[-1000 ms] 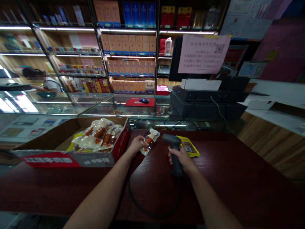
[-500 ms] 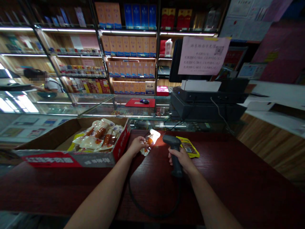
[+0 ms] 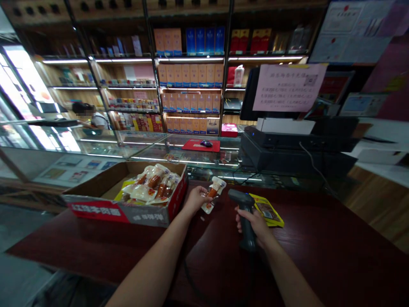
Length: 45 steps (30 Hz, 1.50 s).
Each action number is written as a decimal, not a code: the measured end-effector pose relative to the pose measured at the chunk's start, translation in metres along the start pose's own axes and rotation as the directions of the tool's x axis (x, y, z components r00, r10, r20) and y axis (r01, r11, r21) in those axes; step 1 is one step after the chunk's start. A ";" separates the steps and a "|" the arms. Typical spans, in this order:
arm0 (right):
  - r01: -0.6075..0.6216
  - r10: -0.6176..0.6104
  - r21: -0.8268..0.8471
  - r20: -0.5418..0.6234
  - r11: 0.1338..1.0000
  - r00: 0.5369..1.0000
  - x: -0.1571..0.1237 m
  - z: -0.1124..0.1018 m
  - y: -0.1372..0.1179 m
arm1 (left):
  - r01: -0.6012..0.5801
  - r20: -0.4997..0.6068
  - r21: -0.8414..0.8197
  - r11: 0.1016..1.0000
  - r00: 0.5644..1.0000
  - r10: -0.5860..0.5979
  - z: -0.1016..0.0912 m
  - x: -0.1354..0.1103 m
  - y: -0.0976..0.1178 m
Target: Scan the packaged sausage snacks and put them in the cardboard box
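My left hand (image 3: 195, 199) grips a small clear packet with a reddish sausage (image 3: 214, 194) just above the dark red counter (image 3: 319, 251). My right hand (image 3: 254, 221) is wrapped round the handle of a black barcode scanner (image 3: 243, 213), whose head faces the packet from the right. Its black cable (image 3: 191, 281) loops back toward me between my arms. A yellow snack packet (image 3: 266, 209) lies flat on the counter just behind the scanner. To my left, an open cardboard box (image 3: 128, 209) holds several more sausage packets (image 3: 153, 185).
A black register and printer (image 3: 287, 145) with a pink notice (image 3: 287, 87) stand behind the counter on the right. Glass display cases (image 3: 143, 147) run across the middle, with a red mouse pad and mouse (image 3: 202, 145). Stocked shelves (image 3: 188, 81) fill the back wall. Another person (image 3: 92, 117) sits far left.
My head has turned left and up, so everything sits further right and lower in view. The bright scanner light on the packet half a second ago is gone. Both hands keep their grips.
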State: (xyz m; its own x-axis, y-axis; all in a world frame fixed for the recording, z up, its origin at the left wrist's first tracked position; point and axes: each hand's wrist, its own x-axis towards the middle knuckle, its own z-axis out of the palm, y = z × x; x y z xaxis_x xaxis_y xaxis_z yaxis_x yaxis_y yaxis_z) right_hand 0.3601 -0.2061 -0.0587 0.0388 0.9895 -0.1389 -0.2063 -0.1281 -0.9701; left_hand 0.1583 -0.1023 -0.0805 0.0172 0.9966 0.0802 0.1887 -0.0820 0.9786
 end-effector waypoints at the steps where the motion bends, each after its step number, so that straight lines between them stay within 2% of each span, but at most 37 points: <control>1: -0.004 0.004 0.016 0.015 1.000 1.000 -0.001 0.004 -0.002 | -0.047 -0.023 0.035 0.998 0.999 0.048 -0.002 -0.001 0.008; 4: -0.015 0.012 0.038 0.075 0.999 0.997 -0.004 0.018 -0.012 | -0.174 -0.089 0.159 0.972 0.978 0.190 -0.017 -0.009 0.038; 6: -0.008 0.004 0.036 0.115 0.999 0.993 -0.004 0.031 -0.020 | -0.199 -0.139 0.240 0.950 0.962 0.237 -0.035 -0.016 0.058; 11: 0.029 -0.036 0.036 0.204 0.999 0.978 0.001 0.072 -0.039 | -0.098 -0.317 0.461 0.882 0.910 0.266 -0.094 -0.042 0.094; 15: 0.017 -0.029 0.041 0.314 0.999 0.949 0.005 0.113 -0.042 | -0.001 -0.404 0.636 0.772 0.852 0.334 -0.134 -0.057 0.099; 19: 0.002 -0.018 0.043 0.368 0.999 0.930 0.003 0.144 -0.039 | 0.092 -0.348 0.796 0.598 0.879 0.327 -0.150 -0.064 0.089; 23: -0.016 0.001 0.038 0.380 0.999 0.925 0.001 0.157 -0.035 | 0.095 -0.288 0.885 0.456 0.882 0.374 -0.148 -0.067 0.078; 29: -0.020 0.006 0.037 0.339 0.999 0.941 0.004 0.148 -0.030 | 0.148 -0.313 0.907 0.394 0.864 0.395 -0.138 -0.068 0.072; 33: -0.004 -0.016 0.067 0.307 0.998 0.952 0.005 0.135 -0.025 | 0.158 -0.326 0.901 0.404 0.861 0.390 -0.135 -0.068 0.070; 36: 0.000 -0.022 0.082 0.275 0.997 0.961 0.006 0.124 -0.023 | 0.136 -0.363 0.879 0.457 0.812 0.457 -0.130 -0.069 0.072; 38: 0.002 -0.025 0.095 0.250 0.995 0.968 0.006 0.115 -0.022 | 0.066 -0.370 0.864 0.499 0.755 0.541 -0.121 -0.069 0.074; 40: 0.012 -0.037 0.113 0.225 0.993 0.974 0.005 0.104 -0.023 | -0.076 -0.319 0.845 0.530 0.723 0.613 -0.105 -0.067 0.077; 42: 0.025 -0.051 0.129 0.198 0.991 0.979 0.002 0.090 -0.025 | -0.248 -0.218 0.800 0.547 0.729 0.649 -0.080 -0.062 0.078; 45: 0.051 -0.070 0.145 0.125 0.988 0.990 -0.005 0.065 -0.028 | -0.456 -0.016 0.684 0.570 0.771 0.637 -0.030 -0.054 0.075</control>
State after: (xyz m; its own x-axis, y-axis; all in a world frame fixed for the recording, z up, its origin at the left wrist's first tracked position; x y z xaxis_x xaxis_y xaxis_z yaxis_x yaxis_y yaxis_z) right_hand 0.3022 -0.2028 -0.0179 -0.0691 0.9966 -0.0451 -0.3439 -0.0662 -0.9367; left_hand 0.1418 -0.1618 -0.0058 0.1176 0.7163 0.6878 0.7711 -0.5023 0.3913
